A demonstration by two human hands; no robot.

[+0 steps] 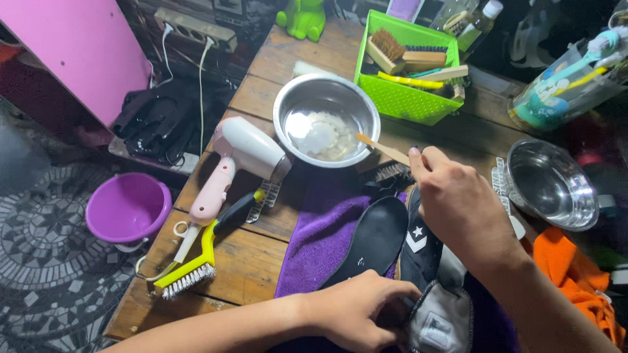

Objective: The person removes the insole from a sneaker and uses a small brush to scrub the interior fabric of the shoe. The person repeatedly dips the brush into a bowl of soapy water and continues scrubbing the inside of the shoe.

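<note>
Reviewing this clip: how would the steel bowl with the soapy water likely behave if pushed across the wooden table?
The steel bowl looks thin-walled, so probably light. Its smooth round base may slide easily on the wooden table. The shallow cloudy liquid would likely slosh, though the wide, low shape makes tipping unlikely.

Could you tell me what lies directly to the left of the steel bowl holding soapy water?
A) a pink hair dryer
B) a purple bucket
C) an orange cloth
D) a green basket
A: the pink hair dryer lies on the table with its nozzle beside the left rim of the bowl.
</note>
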